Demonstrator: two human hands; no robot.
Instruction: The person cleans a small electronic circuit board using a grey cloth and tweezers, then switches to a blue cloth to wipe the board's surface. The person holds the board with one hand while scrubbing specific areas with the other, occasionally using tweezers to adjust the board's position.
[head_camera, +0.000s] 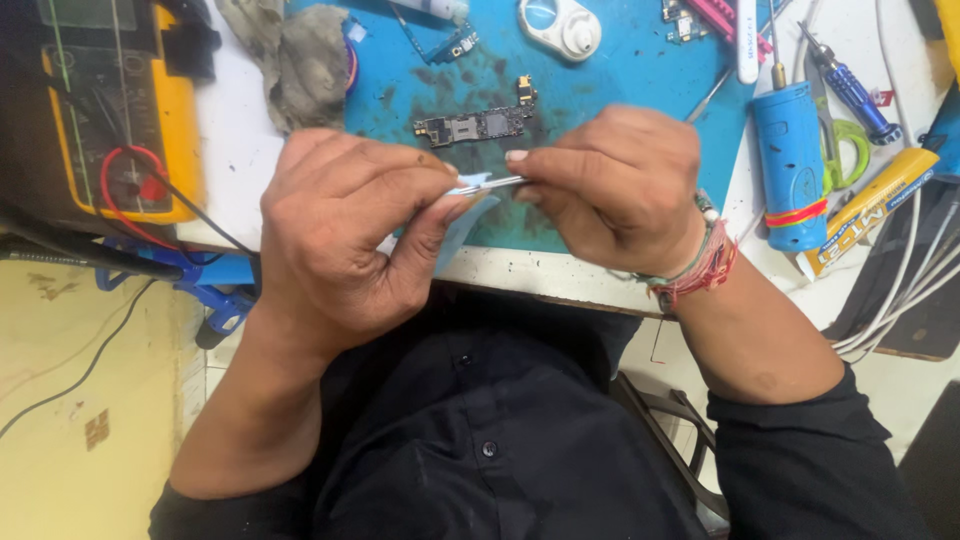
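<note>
**Two hands working a thin metal tool over the blue mat**

The right hand (615, 190) is pinching a slim metal tool (492, 183), probably tweezers, its thumb and forefinger closed tight on the shaft. The left hand (345, 225) is meeting it at the tip, thumb and fingers closed around a small pale blue piece (462, 225) that is hanging down from the grip; what exactly lies between those fingertips is hidden. Both hands are hovering at the near edge of the blue work mat (610, 80).

To do this well, I judge the tool should be staying level and the pinch light, wrists braced close together so the tip is not wandering.

At twelve o'clock from the fingertips, a narrow circuit board (475, 126) is lying on the mat, near but apart. At three o'clock a blue cylindrical tool (790, 165) is standing, with scissors (842, 150) just beyond. At nine o'clock a yellow meter (110, 110) is sitting with red and black leads. At eleven o'clock a grey rag (300, 60) is lying. Open room is lying mainly towards six o'clock, off the table edge (540, 280), over the lap.
</note>
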